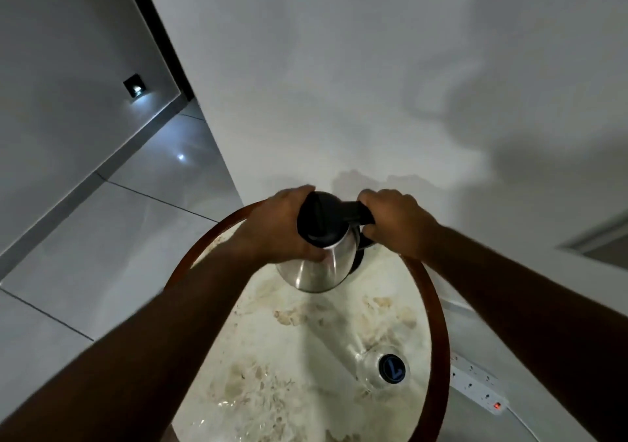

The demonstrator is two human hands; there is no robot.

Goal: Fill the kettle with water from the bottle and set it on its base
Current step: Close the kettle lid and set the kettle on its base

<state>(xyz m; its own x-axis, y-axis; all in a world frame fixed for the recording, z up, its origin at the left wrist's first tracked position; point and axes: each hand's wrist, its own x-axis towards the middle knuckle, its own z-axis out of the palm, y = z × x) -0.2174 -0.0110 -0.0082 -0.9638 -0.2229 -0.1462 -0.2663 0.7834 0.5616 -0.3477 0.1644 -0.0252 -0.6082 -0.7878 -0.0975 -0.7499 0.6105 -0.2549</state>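
Nearby, bottle lies below held kettle.

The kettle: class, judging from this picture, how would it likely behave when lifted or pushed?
The kettle has a shiny steel body, so it is probably rigid and slick under the left hand. The right hand grips its black handle, likely the firmer hold. It looks tall on the table, so a push might tip it.

A round table with a dark wooden rim and a pale, brown-mottled stone top carries a steel kettle on its black base at twelve o'clock and a clear bottle with a blue cap at four o'clock.
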